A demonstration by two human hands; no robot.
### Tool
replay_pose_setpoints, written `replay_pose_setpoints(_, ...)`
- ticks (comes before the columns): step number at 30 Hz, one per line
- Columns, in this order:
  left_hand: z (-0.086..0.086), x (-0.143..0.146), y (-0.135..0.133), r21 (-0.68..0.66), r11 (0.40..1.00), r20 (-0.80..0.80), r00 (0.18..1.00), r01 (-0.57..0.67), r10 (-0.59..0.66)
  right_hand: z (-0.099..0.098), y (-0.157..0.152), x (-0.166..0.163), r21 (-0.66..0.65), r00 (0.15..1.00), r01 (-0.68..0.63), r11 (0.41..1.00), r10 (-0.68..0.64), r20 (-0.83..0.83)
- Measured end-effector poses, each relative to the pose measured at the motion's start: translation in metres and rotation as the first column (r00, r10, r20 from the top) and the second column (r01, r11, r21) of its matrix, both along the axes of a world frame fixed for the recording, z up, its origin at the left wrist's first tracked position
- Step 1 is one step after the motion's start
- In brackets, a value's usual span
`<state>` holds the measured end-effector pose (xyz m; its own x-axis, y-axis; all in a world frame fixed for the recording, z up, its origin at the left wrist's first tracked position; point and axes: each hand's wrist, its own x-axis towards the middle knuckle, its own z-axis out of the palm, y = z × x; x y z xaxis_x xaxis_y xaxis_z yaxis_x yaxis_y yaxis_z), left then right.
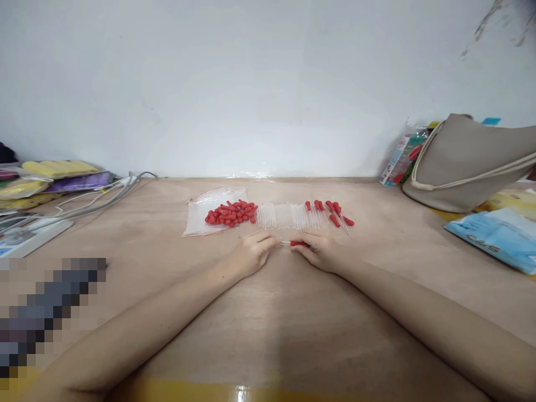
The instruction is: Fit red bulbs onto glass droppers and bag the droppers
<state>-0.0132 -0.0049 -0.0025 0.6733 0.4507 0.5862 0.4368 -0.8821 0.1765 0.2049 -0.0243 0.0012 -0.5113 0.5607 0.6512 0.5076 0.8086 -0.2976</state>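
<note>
My left hand point(256, 252) is closed on a thin clear dropper tube point(285, 243), just in front of the row of tubes. Pinched in my right hand point(319, 251) is a red rubber bulb point(297, 243), which meets the tube's right end. Beyond my hands lies a row of clear dropper tubes point(288, 216) on the table. To their left, a heap of red rubber bulbs point(230, 213) rests on a white plastic bag point(196, 216). Several droppers with red bulbs point(334, 209) lie at the row's right end.
A beige bag point(464, 162) and a clear printed package point(402, 159) stand at the right, with a blue packet point(494, 237) in front. Yellow and purple packages point(79, 181), cables point(113, 195) and a white power strip point(42, 234) lie left. A wall point(268, 89) borders the table point(259, 329).
</note>
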Motion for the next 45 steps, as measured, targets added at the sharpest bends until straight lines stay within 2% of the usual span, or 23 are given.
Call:
replay_pose_setpoints(13, 0.0, 0.005, -0.001, 0.159, 0.987, 0.005, 1.0, -0.005, 0.004, -0.001, -0.001, -0.009, -0.058, 0.999, 0.002, 0.998, -0.004, -0.032)
replay_pose_setpoints(18, 0.002, 0.007, -0.001, 0.122, 0.992, 0.024, 1.0, -0.023, 0.02, 0.004, 0.002, -0.007, -0.128, 0.998, -0.035, 0.991, 0.028, -0.056)
replay_pose_setpoints(22, 0.006, 0.008, -0.003, 0.048, 0.996, 0.071, 0.995, -0.071, 0.068, 0.006, 0.002, -0.008, -0.246, 0.972, -0.068, 0.967, 0.009, -0.236)
replay_pose_setpoints(26, 0.01, 0.008, -0.005, -0.034, 0.998, 0.074, 0.996, -0.051, 0.053, 0.011, 0.008, -0.009, -0.461, 0.846, -0.089, 0.883, -0.178, -0.504)
replay_pose_setpoints(29, 0.013, 0.007, -0.008, -0.082, 0.994, 0.067, 0.994, -0.079, 0.084, 0.031, 0.025, 0.006, -0.506, 0.77, -0.079, 0.859, -0.27, -0.578)
replay_pose_setpoints(31, 0.014, 0.008, -0.009, -0.1, 0.988, 0.067, 0.99, -0.115, 0.122, 0.047, 0.042, 0.027, -0.513, 0.758, 0.054, 0.857, -0.37, -0.537)
replay_pose_setpoints(33, 0.015, 0.008, -0.009, -0.107, 0.987, 0.061, 0.99, -0.119, 0.126, 0.058, 0.06, 0.048, -0.472, 0.761, 0.271, 0.839, -0.487, -0.428)
replay_pose_setpoints(35, 0.015, 0.009, -0.009, -0.109, 0.989, 0.054, 0.993, -0.1, 0.106, 0.06, 0.076, 0.062, -0.46, 0.773, 0.461, 0.759, -0.598, -0.211)
replay_pose_setpoints(37, 0.015, 0.009, -0.009, -0.11, 0.99, 0.052, 0.994, -0.088, 0.094, 0.052, 0.089, 0.067, -0.405, 0.724, 0.628, 0.665, -0.689, -0.009)
replay_pose_setpoints(39, 0.015, 0.009, -0.009, -0.116, 0.989, 0.048, 0.994, -0.087, 0.093, 0.041, 0.096, 0.065, -0.356, 0.671, 0.717, 0.599, -0.732, 0.12)
replay_pose_setpoints(41, 0.016, 0.009, -0.01, -0.123, 0.989, 0.04, 0.995, -0.084, 0.09, 0.031, 0.099, 0.062, -0.326, 0.629, 0.764, 0.557, -0.756, 0.181)
replay_pose_setpoints(43, 0.017, 0.009, -0.01, -0.128, 0.988, 0.034, 0.996, -0.081, 0.086, 0.027, 0.097, 0.062, -0.298, 0.597, 0.793, 0.532, -0.777, 0.199)
replay_pose_setpoints(45, 0.017, 0.009, -0.011, -0.132, 0.988, 0.026, 0.996, -0.081, 0.085, 0.028, 0.091, 0.068, -0.276, 0.59, 0.801, 0.531, -0.777, 0.219)
